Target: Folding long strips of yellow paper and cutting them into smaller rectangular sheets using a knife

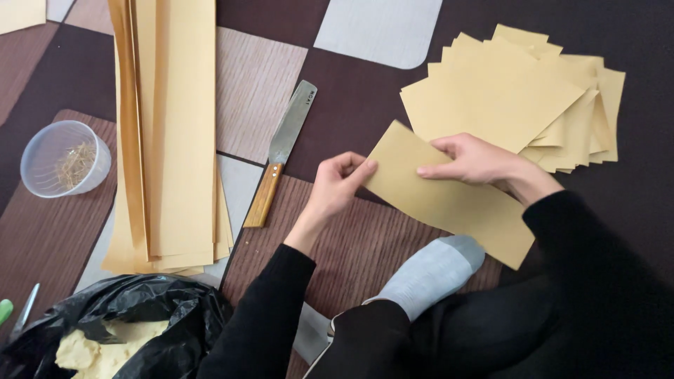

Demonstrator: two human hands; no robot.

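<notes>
Both of my hands hold one tan paper strip [449,200] above the patterned floor mat. My left hand [335,188] pinches its near left edge with thumb and fingers. My right hand [472,158] lies on top of the strip near its upper edge, fingers pressed onto it. The strip slants down to the right, over my grey-socked foot [430,274]. Just beyond my right hand lies a loose pile of square tan sheets [512,98].
A tall stack of long tan paper strips [172,133] lies at the left. A wooden-handled knife [283,151] rests beside it. A clear plastic cup of small pins [64,158] stands far left. A black bag with pale dough-like stuff [112,337] sits bottom left, scissors [21,314] beside it.
</notes>
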